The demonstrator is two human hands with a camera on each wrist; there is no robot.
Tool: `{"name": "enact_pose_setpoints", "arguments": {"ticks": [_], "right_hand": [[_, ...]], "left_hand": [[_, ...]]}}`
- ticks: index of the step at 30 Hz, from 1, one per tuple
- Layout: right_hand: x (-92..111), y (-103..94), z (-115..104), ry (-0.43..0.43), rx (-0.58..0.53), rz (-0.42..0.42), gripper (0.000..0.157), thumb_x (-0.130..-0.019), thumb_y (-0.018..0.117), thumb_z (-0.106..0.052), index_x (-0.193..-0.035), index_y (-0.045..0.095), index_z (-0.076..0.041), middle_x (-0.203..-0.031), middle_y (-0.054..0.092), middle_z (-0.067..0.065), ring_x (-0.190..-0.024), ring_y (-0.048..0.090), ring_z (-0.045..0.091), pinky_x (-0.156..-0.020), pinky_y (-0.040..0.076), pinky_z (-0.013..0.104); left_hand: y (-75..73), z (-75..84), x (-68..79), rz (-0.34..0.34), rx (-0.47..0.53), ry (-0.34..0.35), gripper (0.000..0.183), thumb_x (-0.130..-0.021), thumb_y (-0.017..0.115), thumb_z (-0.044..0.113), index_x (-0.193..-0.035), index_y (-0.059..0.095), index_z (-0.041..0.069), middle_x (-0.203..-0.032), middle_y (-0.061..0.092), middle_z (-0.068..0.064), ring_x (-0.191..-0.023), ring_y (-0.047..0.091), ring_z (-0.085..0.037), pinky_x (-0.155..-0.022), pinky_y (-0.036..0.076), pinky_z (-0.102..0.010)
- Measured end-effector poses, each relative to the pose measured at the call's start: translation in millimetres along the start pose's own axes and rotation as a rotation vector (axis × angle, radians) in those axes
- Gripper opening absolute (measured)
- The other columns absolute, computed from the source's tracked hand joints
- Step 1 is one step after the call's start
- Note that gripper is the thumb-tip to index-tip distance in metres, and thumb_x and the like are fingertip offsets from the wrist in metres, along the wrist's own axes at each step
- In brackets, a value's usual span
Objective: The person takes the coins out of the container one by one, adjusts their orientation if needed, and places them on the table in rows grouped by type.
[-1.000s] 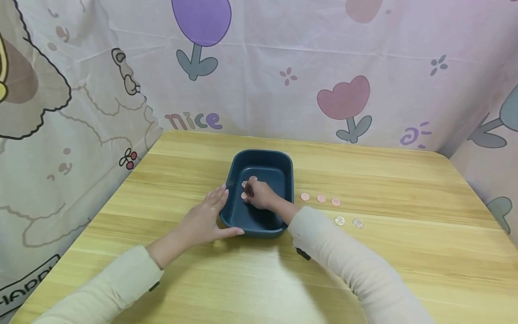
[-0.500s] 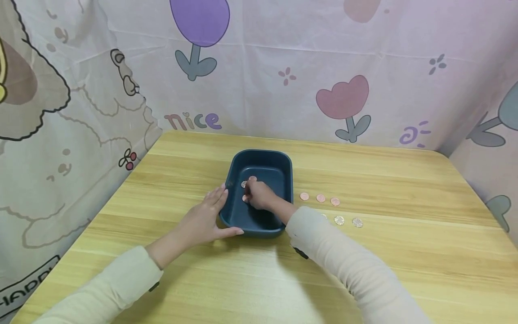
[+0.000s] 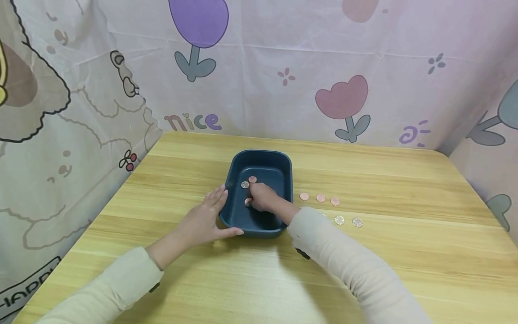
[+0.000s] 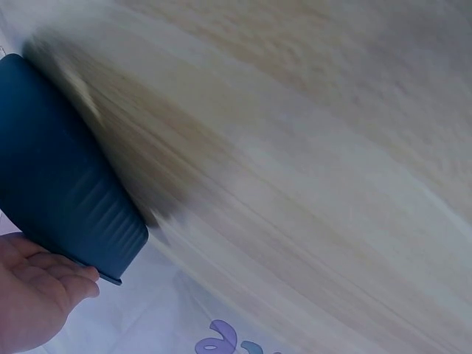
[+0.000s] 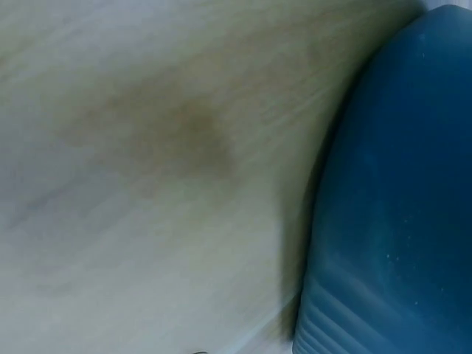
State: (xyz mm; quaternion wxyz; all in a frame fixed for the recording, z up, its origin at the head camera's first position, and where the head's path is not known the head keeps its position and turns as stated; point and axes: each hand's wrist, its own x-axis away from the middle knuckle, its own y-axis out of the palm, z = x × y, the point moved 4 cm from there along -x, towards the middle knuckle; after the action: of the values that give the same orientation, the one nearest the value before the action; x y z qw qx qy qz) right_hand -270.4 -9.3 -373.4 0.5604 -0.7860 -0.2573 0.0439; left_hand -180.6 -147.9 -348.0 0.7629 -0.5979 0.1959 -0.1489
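Fingers [image 3: 219, 196] of the left hand [image 3: 202, 219] are straight, lying against the left wall of the dark blue container [image 3: 261, 159], with the thumb stretched along its near rim; the left-wrist view shows fingertips at the rim above a ribbed outer side. The right hand [image 3: 265, 198] is inside the container, fingers bent downward beside a partly covered copper coin [image 3: 247, 202]; whether they pinch it or only touch it cannot be told. Just beyond those fingers lie a second copper coin [image 3: 252, 179] and a silver coin [image 3: 244, 184], close together. The container floor runs on past them to the far wall. The right wrist crosses the container's right edge, and the right sleeve [image 3: 344, 265] partly hides one coin on the wooden table [image 3: 425, 189]. Right of the container, three copper coins [image 3: 320, 198] form a row, with silver coins [image 3: 339, 220] nearer the person. Tabletop extends from these to the right edge, well apart.
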Motion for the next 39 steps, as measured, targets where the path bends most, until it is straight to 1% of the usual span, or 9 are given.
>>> {"name": "enact_pose_setpoints", "arguments": {"ticks": [5,8,11,15,19,26,30,32,39], "right_hand": [[0,1.1,0,-0.014,-0.018,-0.011,0.011,-0.093,0.056,-0.018,-0.099,0.057,-0.009,-0.088,0.063,0.006,-0.073,0.055,0.017,-0.066,0.046,0.027],[1,0.8,2,-0.013,-0.041,0.001,0.009,-0.092,0.057,-0.017,-0.093,0.058,-0.008,-0.081,0.06,0.005,-0.07,0.053,0.016,-0.063,0.043,0.025],[2,-1.0,3,-0.017,-0.081,0.044,0.011,-0.09,0.06,-0.015,-0.084,0.06,-0.006,-0.071,0.057,0.004,-0.064,0.051,0.015,-0.057,0.039,0.021],[8,-5.9,5,-0.015,-0.172,0.093,0.013,-0.089,0.059,-0.007,-0.076,0.06,-0.004,-0.063,0.056,0.004,-0.055,0.051,0.011,-0.051,0.04,0.018],[18,-13.8,7,-0.042,-0.262,0.131,0.015,-0.089,0.055,0.0,-0.075,0.059,-0.003,-0.061,0.056,0.005,-0.047,0.053,0.009,-0.048,0.045,0.019],[40,-31.7,13,-0.096,-0.454,0.187,0.015,-0.091,0.057,-0.008,-0.079,0.057,0.0,-0.06,0.06,0.011,-0.043,0.054,0.008,-0.047,0.051,0.022],[53,-41.6,17,-0.097,-0.543,0.216,0.014,-0.091,0.058,-0.01,-0.082,0.057,0.001,-0.061,0.06,0.011,-0.044,0.052,0.008,-0.047,0.051,0.023],[60,-45.3,20,-0.105,-0.587,0.223,0.013,-0.091,0.058,-0.009,-0.083,0.057,0.002,-0.063,0.061,0.015,-0.044,0.052,0.008,-0.047,0.05,0.023],[83,-55.3,38,-0.031,-0.663,0.234,0.013,-0.091,0.058,-0.009,-0.087,0.056,0.003,-0.07,0.062,0.019,-0.046,0.052,0.01,-0.047,0.05,0.022]], "left_hand": [[0.0,0.0,-0.3,0.004,0.001,0.001,0.101,-0.072,0.064,0.064,-0.138,0.037,-0.008,-0.148,0.029,-0.023,-0.135,0.033,-0.04,-0.104,0.037,-0.052],[0.7,-0.1,-0.4,0.004,0.002,0.002,0.101,-0.072,0.064,0.065,-0.138,0.037,-0.008,-0.148,0.029,-0.023,-0.135,0.033,-0.04,-0.104,0.037,-0.052],[1.5,-0.1,-0.7,0.004,0.004,0.004,0.102,-0.072,0.063,0.066,-0.138,0.037,-0.007,-0.148,0.029,-0.023,-0.135,0.033,-0.039,-0.104,0.037,-0.052],[2.2,0.1,-1.3,0.003,0.005,0.004,0.102,-0.072,0.062,0.067,-0.138,0.037,-0.007,-0.149,0.029,-0.023,-0.136,0.032,-0.038,-0.104,0.037,-0.051],[2.0,0.3,-1.7,0.004,0.002,0.004,0.102,-0.072,0.062,0.067,-0.139,0.036,-0.007,-0.149,0.028,-0.023,-0.136,0.032,-0.038,-0.105,0.036,-0.051],[-0.4,1.8,-2.6,0.014,0.012,0.01,0.102,-0.072,0.064,0.065,-0.139,0.035,-0.007,-0.148,0.029,-0.023,-0.136,0.032,-0.038,-0.104,0.037,-0.051],[0.2,0.4,-1.4,0.01,0.01,0.0,0.102,-0.072,0.065,0.064,-0.138,0.036,-0.008,-0.148,0.03,-0.023,-0.135,0.033,-0.039,-0.103,0.037,-0.052],[0.6,-0.2,-0.9,0.007,0.009,-0.008,0.102,-0.072,0.065,0.064,-0.138,0.036,-0.008,-0.148,0.03,-0.023,-0.135,0.033,-0.04,-0.104,0.037,-0.052],[2.1,-0.8,-0.5,0.003,0.018,-0.015,0.103,-0.071,0.065,0.065,-0.139,0.035,-0.007,-0.149,0.028,-0.023,-0.135,0.032,-0.041,-0.104,0.036,-0.053]]}}
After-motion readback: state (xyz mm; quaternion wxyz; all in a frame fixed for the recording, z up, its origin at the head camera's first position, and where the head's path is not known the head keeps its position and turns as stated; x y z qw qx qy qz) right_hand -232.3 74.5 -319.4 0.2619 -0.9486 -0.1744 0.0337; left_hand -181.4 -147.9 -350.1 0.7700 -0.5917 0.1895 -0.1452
